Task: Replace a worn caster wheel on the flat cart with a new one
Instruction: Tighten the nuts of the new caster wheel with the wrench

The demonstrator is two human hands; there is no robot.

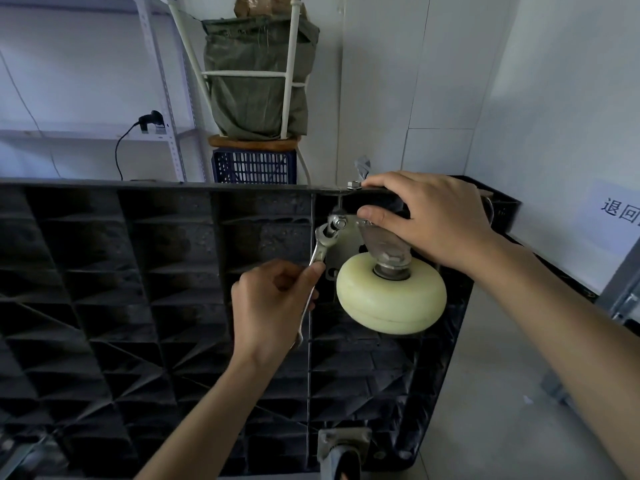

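Flat cart (138, 289) stands on edge, black ribbed underside facing the camera, top edge running across mid-frame.

Caster wheel (391, 294), cream-coloured, sits at the cart's upper right corner on a metal bracket (384, 242); mounting plate lies against the underside just left of the wheel.

Left hand (273, 306): fingers curled round the shank of a metal wrench (317, 251), thumb pressed along it near the head. Wrench head sits on a bolt w/ nut (337, 223) at the plate's upper left corner. Handle runs down through the palm, tail end showing below the hand.

Right hand (429, 216): fingers hooked over the cart's top edge, thumb on the plate near the bracket, gripping the cart corner. Index tip is just beside a second nut (354, 184) on the top edge; touching or not, can't tell at this angle.

Second caster (343, 448), dark wheel in a grey bracket, at bottom of frame, partly cut off.

Behind cart: upturned stool (254, 142) w/ white legs round a green sack (258, 74), on a blue crate (254, 166). Metal shelving (166, 109) at left w/ a black scanner (152, 120) and cable. White paper w/ printed characters (620, 209) on right wall.
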